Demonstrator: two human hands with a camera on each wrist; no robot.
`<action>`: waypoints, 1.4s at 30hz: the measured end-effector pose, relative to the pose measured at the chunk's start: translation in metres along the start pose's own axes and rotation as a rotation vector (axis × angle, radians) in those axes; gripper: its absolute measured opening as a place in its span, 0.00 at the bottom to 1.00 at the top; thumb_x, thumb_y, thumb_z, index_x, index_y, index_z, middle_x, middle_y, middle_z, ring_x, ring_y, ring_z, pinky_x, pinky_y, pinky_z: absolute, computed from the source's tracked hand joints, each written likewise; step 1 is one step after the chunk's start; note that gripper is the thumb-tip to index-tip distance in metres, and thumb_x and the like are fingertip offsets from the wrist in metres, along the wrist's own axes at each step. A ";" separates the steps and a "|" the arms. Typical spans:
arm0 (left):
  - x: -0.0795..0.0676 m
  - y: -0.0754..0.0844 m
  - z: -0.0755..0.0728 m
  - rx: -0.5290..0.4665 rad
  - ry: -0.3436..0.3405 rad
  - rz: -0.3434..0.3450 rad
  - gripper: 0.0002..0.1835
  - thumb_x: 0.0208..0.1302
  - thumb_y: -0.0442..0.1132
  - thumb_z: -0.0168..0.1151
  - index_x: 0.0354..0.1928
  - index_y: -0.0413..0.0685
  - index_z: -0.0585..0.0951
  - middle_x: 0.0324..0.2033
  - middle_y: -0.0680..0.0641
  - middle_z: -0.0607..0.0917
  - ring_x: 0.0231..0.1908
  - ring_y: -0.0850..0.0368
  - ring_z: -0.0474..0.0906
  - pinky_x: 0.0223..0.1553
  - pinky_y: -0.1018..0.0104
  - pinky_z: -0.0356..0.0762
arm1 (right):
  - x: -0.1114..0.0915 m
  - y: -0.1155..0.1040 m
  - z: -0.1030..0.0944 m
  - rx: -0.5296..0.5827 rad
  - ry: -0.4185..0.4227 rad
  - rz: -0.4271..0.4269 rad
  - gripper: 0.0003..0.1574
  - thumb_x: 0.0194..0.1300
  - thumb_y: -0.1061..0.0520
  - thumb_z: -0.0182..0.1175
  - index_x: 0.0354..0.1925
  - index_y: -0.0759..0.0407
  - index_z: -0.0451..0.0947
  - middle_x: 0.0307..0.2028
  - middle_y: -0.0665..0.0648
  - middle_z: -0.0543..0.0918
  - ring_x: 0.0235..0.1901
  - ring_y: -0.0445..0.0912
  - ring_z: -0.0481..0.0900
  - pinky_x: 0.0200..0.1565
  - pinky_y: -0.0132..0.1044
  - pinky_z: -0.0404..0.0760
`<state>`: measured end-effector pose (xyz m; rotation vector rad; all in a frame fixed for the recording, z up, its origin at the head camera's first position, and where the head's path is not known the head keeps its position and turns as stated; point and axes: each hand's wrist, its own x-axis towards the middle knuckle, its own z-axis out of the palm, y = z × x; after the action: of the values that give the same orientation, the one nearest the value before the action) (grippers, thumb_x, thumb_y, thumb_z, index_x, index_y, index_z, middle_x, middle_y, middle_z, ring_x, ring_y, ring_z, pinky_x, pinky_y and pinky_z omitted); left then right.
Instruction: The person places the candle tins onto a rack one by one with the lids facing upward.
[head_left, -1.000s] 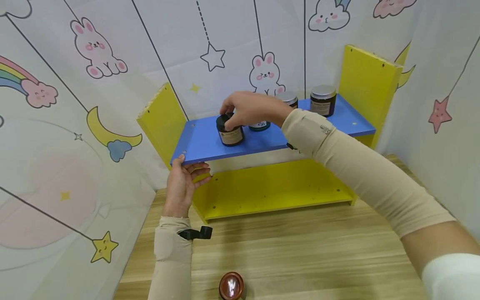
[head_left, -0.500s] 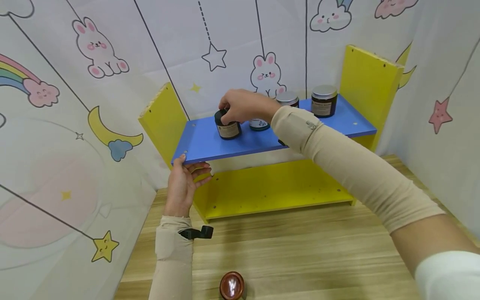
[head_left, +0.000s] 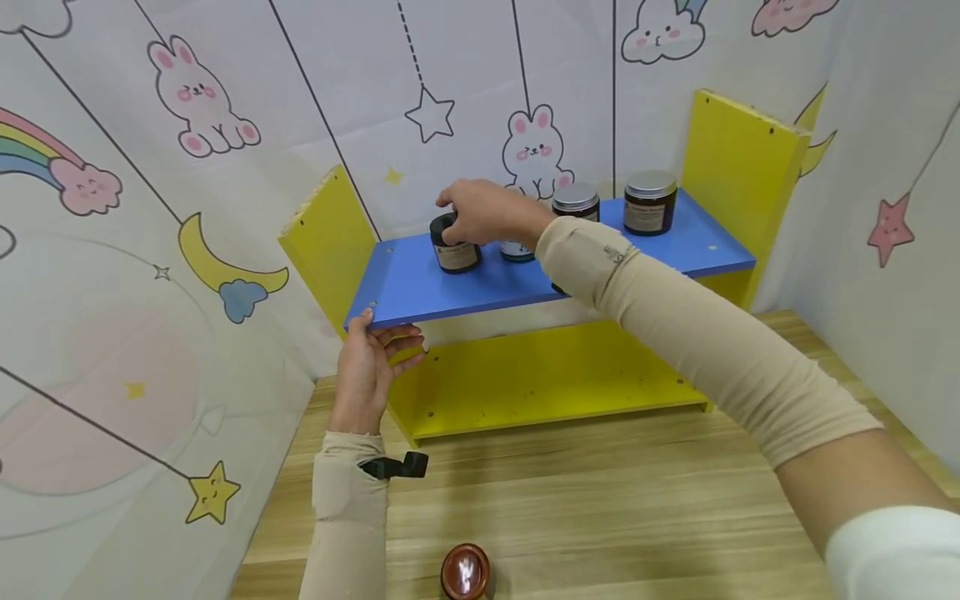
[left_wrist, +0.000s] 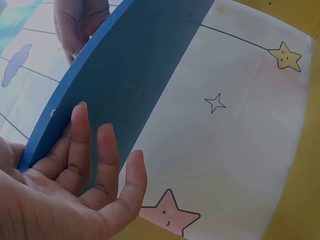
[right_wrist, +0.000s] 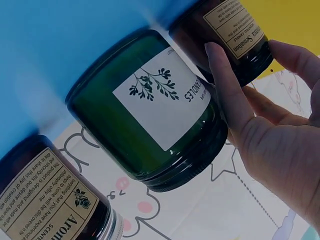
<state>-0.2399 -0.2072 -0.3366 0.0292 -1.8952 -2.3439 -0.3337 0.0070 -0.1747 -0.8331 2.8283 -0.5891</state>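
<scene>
My right hand (head_left: 491,212) reaches over the blue shelf board (head_left: 405,287) and holds a dark candle jar (head_left: 458,257) by its black lid, thumb on one side and fingers on the other. That jar has a tan label and stands upright near the board's left part. A green candle jar (right_wrist: 155,100) with a white leaf-print label is right beside it; in the head view the hand partly covers it. My left hand (head_left: 362,367) grips the board's front left corner, thumb on top. Its other fingers (left_wrist: 107,155) spread loosely below the board.
Two brown candle jars with silver lids, one nearer (head_left: 576,200) and one farther right (head_left: 649,204), stand on the board. Yellow side panels (head_left: 738,167) rise at both ends. A yellow lower shelf (head_left: 540,383) lies beneath. A round reddish-brown object (head_left: 465,572) stands on the wood-grain surface in front.
My right hand has slid the dark candle jar slightly back, away from the board's front edge. The left hand keeps its place on the corner.
</scene>
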 end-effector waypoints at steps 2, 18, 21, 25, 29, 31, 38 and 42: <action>0.000 -0.001 0.001 -0.005 0.002 -0.006 0.29 0.82 0.53 0.32 0.74 0.44 0.63 0.31 0.51 0.87 0.38 0.53 0.84 0.53 0.45 0.80 | -0.003 -0.001 0.001 -0.011 0.010 0.023 0.42 0.74 0.50 0.56 0.79 0.53 0.54 0.77 0.56 0.61 0.70 0.49 0.65 0.70 0.44 0.68; -0.002 0.000 0.001 -0.021 -0.012 -0.014 0.27 0.82 0.53 0.32 0.69 0.46 0.68 0.33 0.51 0.87 0.38 0.52 0.83 0.49 0.51 0.82 | -0.066 0.022 0.010 0.238 0.224 -0.073 0.44 0.69 0.41 0.64 0.75 0.54 0.61 0.70 0.54 0.71 0.68 0.47 0.71 0.66 0.44 0.72; -0.002 0.000 0.001 -0.021 -0.012 -0.014 0.27 0.82 0.53 0.31 0.69 0.46 0.67 0.33 0.51 0.87 0.38 0.52 0.84 0.49 0.51 0.82 | -0.082 0.029 0.018 0.315 0.288 -0.126 0.40 0.68 0.42 0.66 0.71 0.55 0.67 0.62 0.54 0.77 0.60 0.46 0.78 0.60 0.43 0.77; -0.002 0.000 0.001 -0.022 -0.015 -0.013 0.26 0.82 0.53 0.31 0.69 0.47 0.66 0.33 0.51 0.87 0.38 0.53 0.84 0.49 0.51 0.82 | -0.103 0.034 0.033 0.365 0.354 -0.182 0.35 0.67 0.43 0.67 0.66 0.54 0.73 0.52 0.51 0.81 0.50 0.43 0.80 0.52 0.42 0.80; -0.001 0.000 0.001 -0.026 -0.019 -0.011 0.27 0.82 0.54 0.32 0.66 0.45 0.70 0.32 0.51 0.87 0.37 0.53 0.84 0.49 0.51 0.82 | -0.122 0.037 0.052 0.412 0.382 -0.202 0.29 0.67 0.43 0.68 0.61 0.52 0.77 0.46 0.48 0.83 0.46 0.41 0.81 0.48 0.41 0.82; -0.001 0.000 0.002 -0.030 -0.020 -0.012 0.27 0.82 0.54 0.32 0.63 0.45 0.73 0.32 0.51 0.87 0.37 0.53 0.83 0.49 0.50 0.82 | -0.130 0.039 0.062 0.447 0.379 -0.211 0.27 0.67 0.45 0.68 0.60 0.53 0.77 0.45 0.48 0.83 0.45 0.42 0.81 0.49 0.40 0.83; -0.002 0.000 0.001 -0.025 -0.019 -0.014 0.26 0.82 0.54 0.32 0.65 0.46 0.71 0.32 0.51 0.87 0.38 0.52 0.83 0.49 0.51 0.82 | -0.153 0.042 0.097 0.554 0.315 -0.198 0.26 0.68 0.46 0.67 0.60 0.51 0.78 0.45 0.47 0.83 0.46 0.42 0.83 0.52 0.42 0.84; -0.001 -0.001 0.000 -0.025 -0.030 -0.011 0.27 0.82 0.55 0.32 0.67 0.46 0.68 0.33 0.51 0.87 0.39 0.53 0.83 0.50 0.50 0.81 | -0.163 0.045 0.119 0.576 0.311 -0.197 0.23 0.68 0.47 0.68 0.59 0.50 0.78 0.45 0.47 0.83 0.45 0.42 0.82 0.49 0.41 0.84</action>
<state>-0.2392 -0.2066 -0.3371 0.0029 -1.8841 -2.3878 -0.1913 0.0911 -0.2983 -0.9620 2.5865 -1.5856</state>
